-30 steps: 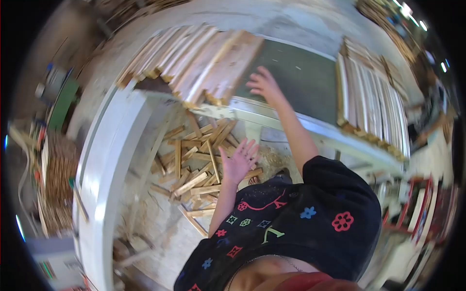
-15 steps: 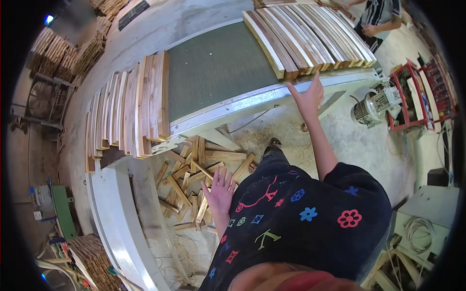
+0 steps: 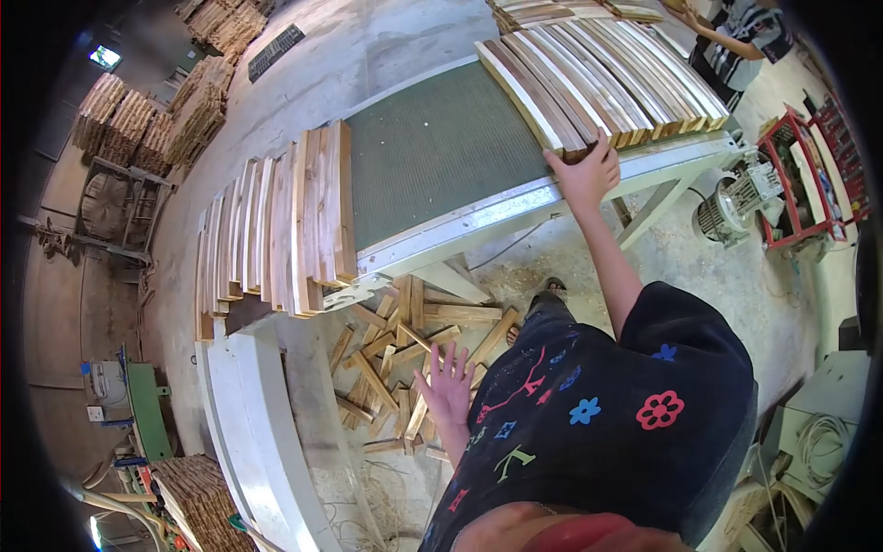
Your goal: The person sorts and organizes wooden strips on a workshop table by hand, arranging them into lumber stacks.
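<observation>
My right hand [image 3: 586,177] is at the near ends of the leftmost wooden strips [image 3: 538,97] in the right-hand row. Its thumb lies against the outer strip and the fingers reach over to the other side, gripping a few ends. These strips lie side by side on a green conveyor belt [image 3: 441,147]. Lower down, my left hand [image 3: 448,394] hangs in the air with fingers spread and palm showing, holding nothing. A second row of wooden strips [image 3: 303,212] rests at the belt's left end.
Offcut wood pieces [image 3: 372,373] are heaped on the floor below the conveyor frame [image 3: 478,221]. A motor [image 3: 731,210] and a red rack [image 3: 782,189] stand at the right. Another person [image 3: 745,46] is at the far right. Stacked timber [image 3: 115,120] stands back left.
My right hand has closed in on the ends of the leftmost strips in the right row. My left hand stays spread. The view has shifted, so the scene appears further right and lower.
</observation>
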`<state>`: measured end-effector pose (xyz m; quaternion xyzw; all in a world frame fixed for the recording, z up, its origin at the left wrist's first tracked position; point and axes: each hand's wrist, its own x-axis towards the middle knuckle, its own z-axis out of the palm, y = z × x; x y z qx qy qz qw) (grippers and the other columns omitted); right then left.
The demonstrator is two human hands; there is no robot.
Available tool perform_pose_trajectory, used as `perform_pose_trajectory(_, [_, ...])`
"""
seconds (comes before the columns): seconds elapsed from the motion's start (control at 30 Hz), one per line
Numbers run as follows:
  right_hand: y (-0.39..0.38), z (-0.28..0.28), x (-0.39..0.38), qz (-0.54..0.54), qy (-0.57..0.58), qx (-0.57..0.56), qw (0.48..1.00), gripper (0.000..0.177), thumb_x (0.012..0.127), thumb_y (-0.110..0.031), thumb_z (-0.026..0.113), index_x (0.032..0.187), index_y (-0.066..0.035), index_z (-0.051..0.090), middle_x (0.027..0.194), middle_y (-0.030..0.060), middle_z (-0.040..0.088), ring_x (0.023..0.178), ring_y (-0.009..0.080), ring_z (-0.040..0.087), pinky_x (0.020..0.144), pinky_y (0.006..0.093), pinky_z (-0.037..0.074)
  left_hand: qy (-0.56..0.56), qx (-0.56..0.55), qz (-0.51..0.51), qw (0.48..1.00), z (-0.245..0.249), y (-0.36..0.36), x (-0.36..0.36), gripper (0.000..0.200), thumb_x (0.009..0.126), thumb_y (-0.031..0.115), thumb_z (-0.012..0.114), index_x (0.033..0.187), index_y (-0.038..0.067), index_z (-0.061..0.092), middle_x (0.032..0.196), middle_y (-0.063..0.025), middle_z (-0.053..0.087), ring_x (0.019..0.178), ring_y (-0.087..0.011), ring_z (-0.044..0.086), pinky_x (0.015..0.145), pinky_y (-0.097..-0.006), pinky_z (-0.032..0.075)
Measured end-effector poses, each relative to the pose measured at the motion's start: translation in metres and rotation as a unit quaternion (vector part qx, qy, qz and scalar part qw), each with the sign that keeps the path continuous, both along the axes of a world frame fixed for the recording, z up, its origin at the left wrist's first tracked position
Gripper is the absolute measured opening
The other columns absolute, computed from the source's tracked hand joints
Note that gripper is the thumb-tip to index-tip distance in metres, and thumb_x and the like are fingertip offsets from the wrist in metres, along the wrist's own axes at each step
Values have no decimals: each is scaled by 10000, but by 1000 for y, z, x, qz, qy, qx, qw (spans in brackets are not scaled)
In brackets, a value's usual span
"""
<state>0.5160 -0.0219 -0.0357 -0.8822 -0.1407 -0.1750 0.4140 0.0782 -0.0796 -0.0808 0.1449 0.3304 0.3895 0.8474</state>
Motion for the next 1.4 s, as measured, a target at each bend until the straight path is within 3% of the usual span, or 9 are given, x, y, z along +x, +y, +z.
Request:
perform_pose_trajectory(0.1, [-10,0,-2,26,-10,2,1000,1082,625,-633,829,1449,-119,351,1332,249,440,1259,398,372,1081,527,226,-4,-22,-12,1000,-17,-13,-5,764,986,672,319,1568,181,267,1558,-164,355,1411,-381,357,1130,-501,323])
perform_pose_trajectory(0.13, [-9,0,-6,38,-11,0,999,1077,630,-646,818,1448,-118,358,1331,239,446,1258,394,375,1080,529,227,-5,-26,-34,999,-24,-14,-7,738,980,681,329,1549,212,314,1576,-162,330,1424,-387,344,1173,-539,255])
perform_pose_trajectory(0.3, [-5,-16,-33,112,-42,6,993,1074,734,-654,741,1509,-56,300,1384,233,423,1271,397,384,1090,532,237,41,13,-136,990,-38,-8,-3,712,1026,617,253,1588,190,159,1558,-207,341,1389,-390,403,1124,-508,329])
perform_pose_trajectory(0.47, [22,-3,-31,71,-73,113,988,824,899,-490,626,1510,-35,310,1494,216,351,1392,387,306,1136,533,196,78,38,-140,986,-29,2,16,690,1036,595,262,1595,219,117,1574,-200,315,1384,-384,414,1095,-503,355])
perform_pose_trajectory(0.7, [66,5,-15,-36,-77,153,985,721,907,-444,619,1459,-41,388,1477,204,392,1377,386,339,1126,585,186,97,39,-139,985,-19,-4,15,693,1036,588,283,1600,230,97,1568,-188,332,1383,-376,419,1085,-502,370])
perform_pose_trajectory(0.9, [53,37,4,89,-160,-75,980,655,853,-477,652,1345,-64,523,1362,204,506,1349,368,386,1113,618,193,143,68,-154,975,-18,-3,1,695,1041,580,281,1605,222,84,1564,-175,343,1381,-351,428,1081,-463,380])
perform_pose_trajectory(1.03, [99,81,37,180,68,-285,939,931,772,-695,652,1454,-97,441,1445,250,446,1369,428,368,1078,625,261,147,66,-148,976,-15,-5,1,680,1050,559,275,1604,204,101,1558,-173,356,1372,-341,439,1074,-449,387])
perform_pose_trajectory(1.23, [158,68,64,71,126,-313,939,1063,700,-687,716,1504,-95,351,1521,312,310,1348,485,377,1064,599,290,146,73,-152,975,-20,-6,-4,678,1052,556,275,1601,192,116,1559,-174,357,1374,-338,431,1091,-455,364])
perform_pose_trajectory(1.4, [147,71,55,99,94,-290,947,983,707,-664,717,1439,-78,423,1448,330,387,1324,483,399,1033,577,332,99,80,-160,979,-12,-2,1,698,1040,577,286,1592,173,149,1560,-175,345,1377,-340,424,1107,-459,363])
